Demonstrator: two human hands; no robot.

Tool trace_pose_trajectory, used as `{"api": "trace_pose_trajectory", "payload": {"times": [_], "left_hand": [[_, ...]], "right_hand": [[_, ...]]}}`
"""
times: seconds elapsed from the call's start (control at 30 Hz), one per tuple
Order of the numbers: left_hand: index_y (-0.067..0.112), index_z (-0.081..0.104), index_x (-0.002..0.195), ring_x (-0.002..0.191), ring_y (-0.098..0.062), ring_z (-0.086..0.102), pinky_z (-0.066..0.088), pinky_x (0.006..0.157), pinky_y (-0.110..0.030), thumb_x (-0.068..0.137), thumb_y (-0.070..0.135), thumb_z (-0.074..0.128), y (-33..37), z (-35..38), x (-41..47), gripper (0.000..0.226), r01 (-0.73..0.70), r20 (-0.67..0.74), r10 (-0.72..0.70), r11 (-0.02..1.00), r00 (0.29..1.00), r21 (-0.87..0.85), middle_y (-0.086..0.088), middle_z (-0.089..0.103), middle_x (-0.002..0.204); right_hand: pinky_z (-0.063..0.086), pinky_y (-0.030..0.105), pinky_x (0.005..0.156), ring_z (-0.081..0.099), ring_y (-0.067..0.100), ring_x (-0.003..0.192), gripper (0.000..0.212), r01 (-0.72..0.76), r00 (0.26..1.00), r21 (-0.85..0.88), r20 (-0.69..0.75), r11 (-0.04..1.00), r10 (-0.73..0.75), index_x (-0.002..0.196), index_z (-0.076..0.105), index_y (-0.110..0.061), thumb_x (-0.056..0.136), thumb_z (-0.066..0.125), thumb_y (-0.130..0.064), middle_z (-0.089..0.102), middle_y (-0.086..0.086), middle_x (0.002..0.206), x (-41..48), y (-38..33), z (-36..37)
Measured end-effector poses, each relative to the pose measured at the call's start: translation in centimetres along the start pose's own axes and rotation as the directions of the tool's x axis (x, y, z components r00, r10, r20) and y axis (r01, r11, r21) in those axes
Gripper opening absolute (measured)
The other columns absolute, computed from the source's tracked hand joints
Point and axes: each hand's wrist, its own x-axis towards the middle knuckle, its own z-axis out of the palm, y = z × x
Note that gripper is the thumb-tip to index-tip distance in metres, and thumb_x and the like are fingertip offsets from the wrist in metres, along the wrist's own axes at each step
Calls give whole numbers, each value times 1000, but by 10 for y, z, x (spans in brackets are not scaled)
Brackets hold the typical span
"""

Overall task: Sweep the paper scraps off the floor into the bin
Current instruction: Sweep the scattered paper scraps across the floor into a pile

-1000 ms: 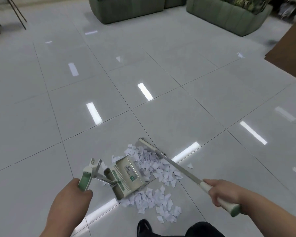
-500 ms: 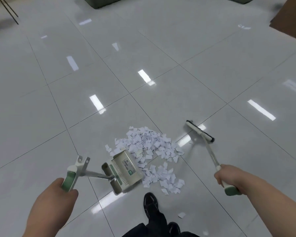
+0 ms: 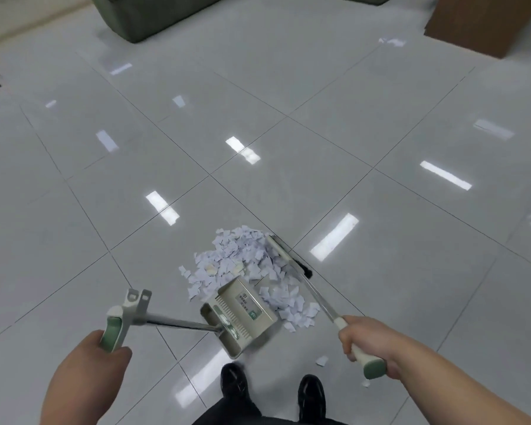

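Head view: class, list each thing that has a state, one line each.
paper scraps: piled on floor.
dustpan: mouth facing the pile.
broom: head at pile's right edge.
left hand: grips dustpan handle.
right hand: grips broom handle.

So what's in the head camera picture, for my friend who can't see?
A person's right hand holds a black-bristled broom against the right edge of a heap of white paper scraps on grey floor tiles; the left hand holds a pale long-handled dustpan at its near edge.
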Motion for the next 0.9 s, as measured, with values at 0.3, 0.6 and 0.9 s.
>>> {"api": "trace_pose_trajectory", "payload": {"times": [0.3, 0.6, 0.9], "left_hand": [[1, 57, 76, 63, -35, 57, 39, 58, -37, 84, 10, 62, -43, -22, 29, 14, -72, -6, 72, 996, 997, -59, -21, 60, 65], [5, 54, 76, 62, -33, 57, 39, 56, -35, 84, 12, 60, -134, -50, 105, 12, -287, 85, 295, 953, 952, -93, -17, 61, 64], [4, 52, 76, 62, -34, 57, 39, 56, -35, 84, 11, 59, -252, -94, 160, 12, -326, 160, 341, 939, 926, -111, -17, 60, 64]], "right_hand": [[28, 20, 41, 43, 19, 49, 26, 17, 982, -77, -185, 997, -31, 74, 52, -10, 52, 62, -1, 49, 10, 68, -67, 33, 11], [28, 17, 42, 41, 19, 39, 11, -101, 899, 185, -405, 977, 170, 73, 54, -2, 63, 58, 1, 54, 15, 58, -99, 89, 168], [27, 18, 46, 37, 18, 41, 14, -275, 836, 523, -283, 807, 469, 82, 50, -10, 69, 52, -6, 52, 11, 65, -89, 115, 343]]}}
